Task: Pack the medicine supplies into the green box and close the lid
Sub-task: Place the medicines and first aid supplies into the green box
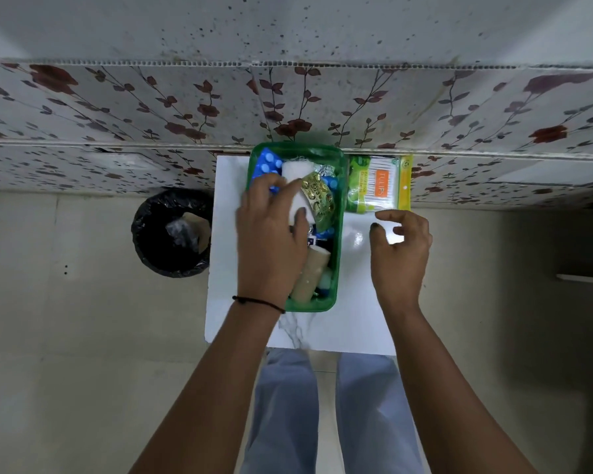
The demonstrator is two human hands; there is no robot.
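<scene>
Green box [339,213], translucent plastic, sits open on the white marble-look counter [226,234], its far end close to the floral-papered wall [117,107]. Inside it's packed: blue blister pack [267,162] at the far-left corner, white gauze roll [297,181] approx. mid-box, gold foil tablet strip [317,196] just right of the gauze and touching it, tan crepe bandage roll [310,273] toward the near end, plus more blue bits underneath that are too jumbled to name.

Left hand [271,234] is over the box w/ palm down, fingers [274,183] curled around the gauze roll — thumb on its near side, other digits on the far-left side, so it has hold of that roll. Thin black thread bracelet [257,302] on the left wrist.

Right hand [399,248] hovers above bare counter to the right of the box, fingers loosely spread and half-curled, holding nothing.

Cotton swab packet [380,184], green/yellow w/ orange label, lies on the counter just beside the box's far-right side, beyond the right hand, not touched. No lid identifiable in view.

Black-lined waste bin [172,234] stands on the floor left of the counter, some scrap inside.
</scene>
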